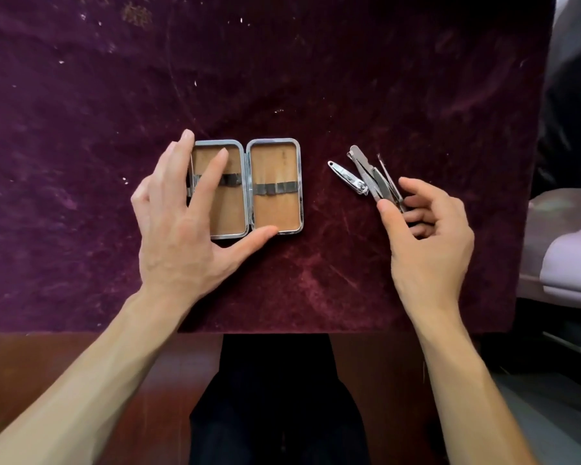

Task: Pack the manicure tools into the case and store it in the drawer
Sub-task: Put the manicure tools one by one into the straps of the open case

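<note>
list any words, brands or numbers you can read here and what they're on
None legible in this view.
A faint dark mark on the lining of the open case, right half: too blurred to read; may not be lettering.
On the nail clipper and the other metal tools: no engraving can be made out.

The open case [275, 209] lay flat on the purple velvet cloth [282, 78], the left hand [178, 226] spread over its left half, thumb at the near rim, while the right hand [426, 243] pinched a bundle of metal tools [374, 177] beside a nail clipper [347, 177].
</note>
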A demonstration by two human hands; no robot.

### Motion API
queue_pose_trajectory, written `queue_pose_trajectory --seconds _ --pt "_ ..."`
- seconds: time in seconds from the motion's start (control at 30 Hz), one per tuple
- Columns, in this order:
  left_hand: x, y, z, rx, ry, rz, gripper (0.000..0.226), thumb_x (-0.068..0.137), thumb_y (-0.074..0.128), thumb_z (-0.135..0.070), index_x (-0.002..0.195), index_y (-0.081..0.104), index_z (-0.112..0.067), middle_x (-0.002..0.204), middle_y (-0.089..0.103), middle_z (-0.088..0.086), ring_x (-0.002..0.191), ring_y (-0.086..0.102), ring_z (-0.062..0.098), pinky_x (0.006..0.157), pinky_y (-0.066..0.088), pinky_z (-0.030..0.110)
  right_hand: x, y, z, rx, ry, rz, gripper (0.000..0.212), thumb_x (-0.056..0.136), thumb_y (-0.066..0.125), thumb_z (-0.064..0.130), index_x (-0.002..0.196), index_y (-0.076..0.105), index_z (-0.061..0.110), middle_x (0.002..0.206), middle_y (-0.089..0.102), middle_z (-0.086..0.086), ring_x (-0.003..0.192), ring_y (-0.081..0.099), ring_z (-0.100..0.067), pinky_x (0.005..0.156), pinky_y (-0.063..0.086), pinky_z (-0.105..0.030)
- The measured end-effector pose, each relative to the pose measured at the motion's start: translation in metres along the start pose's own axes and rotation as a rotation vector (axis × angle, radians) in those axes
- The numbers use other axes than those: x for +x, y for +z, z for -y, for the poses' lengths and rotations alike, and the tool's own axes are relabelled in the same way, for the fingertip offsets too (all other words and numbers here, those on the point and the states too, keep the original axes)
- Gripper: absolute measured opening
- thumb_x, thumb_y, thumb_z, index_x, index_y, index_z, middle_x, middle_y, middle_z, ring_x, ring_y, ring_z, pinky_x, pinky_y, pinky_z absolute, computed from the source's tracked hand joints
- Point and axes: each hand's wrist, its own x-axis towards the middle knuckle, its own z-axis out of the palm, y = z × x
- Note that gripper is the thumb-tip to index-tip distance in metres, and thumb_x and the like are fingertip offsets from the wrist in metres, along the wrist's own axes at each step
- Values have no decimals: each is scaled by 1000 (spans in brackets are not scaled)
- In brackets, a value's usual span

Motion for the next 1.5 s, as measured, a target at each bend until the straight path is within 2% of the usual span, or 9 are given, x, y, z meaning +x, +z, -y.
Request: queue_pose_trajectory --seconds 0.33,0.53,0.6,0.67,0.73,0.9,1.1,1.33,1.5 --pt "4 -1 -7 57 -42 37 107 81 50 -89 159 34 -19 169 24 14 155 27 33 122 23 50 4 -8 8 -110 -49 -92 19 98 75 24 115 74 31 111 57 9 84 59 6 71 48 -8" --pt "5 -3 -11 7 -58 98 109 82 51 -86 163 24 -18 170 16 16 158 19 34 126 17 51 -3 -7 20 -269 -200 43 25 95 80 21 120 79 24 109 52 7 99 55 -16 85 45 -10" --pt "5 -4 -11 7 -52 106 105 84 51 -83 163 23 -18 170 15 18 158 18 35 126 16 52 -4 -3 20 -297 -195 76 25 94 81 22 118 81 25 107 51 7 98 49 -13 93 52 -26" --pt "6 -5 -11 8 -52 105 102 87 50 -81 163 23 -19 170 14 18 158 18 35 126 16 52 -5 -1 20 -292 -171 73 20 94 82 23 114 83 27 104 51 7 96 49 -14 88 57 -48" --pt "8 -5 -11 11 -45 111 102 87 49 -81 163 22 -19 171 13 18 158 18 34 126 16 51 -8 1 19 -276 -168 81 16 94 82 22 109 84 27 103 51 6 95 52 -18 83 57 -52" --pt "8 -5 -8 -33 -4 131 116 78 50 -91 163 22 -18 172 9 17 157 18 32 127 15 49 -12 -2 17 -286 -176 88 28 95 81 21 122 79 25 103 53 7 96 54 -15 83 51 -26" --pt "4 3 -9 30 -6 31 114 78 51 -92 159 32 -15 170 19 19 155 27 30 128 18 43 -13 2 17 -295 -203 73 28 97 78 15 123 80 26 100 50 7 86 54 -21 80 55 -37" --pt "4 5 -8 20 28 3 103 79 53 -91 157 41 -25 169 22 20 154 31 29 127 20 46 -14 -2 20 -246 -160 76 24 98 77 23 121 80 28 97 53 12 84 54 -13 76 43 -7" --pt "4 6 -6 13 51 -11 95 80 55 -90 155 44 -33 167 24 22 152 34 32 127 21 49 -3 -8 19 -294 -81 2 11 98 75 31 108 80 28 99 62 9 83 60 -13 77 43 -7"
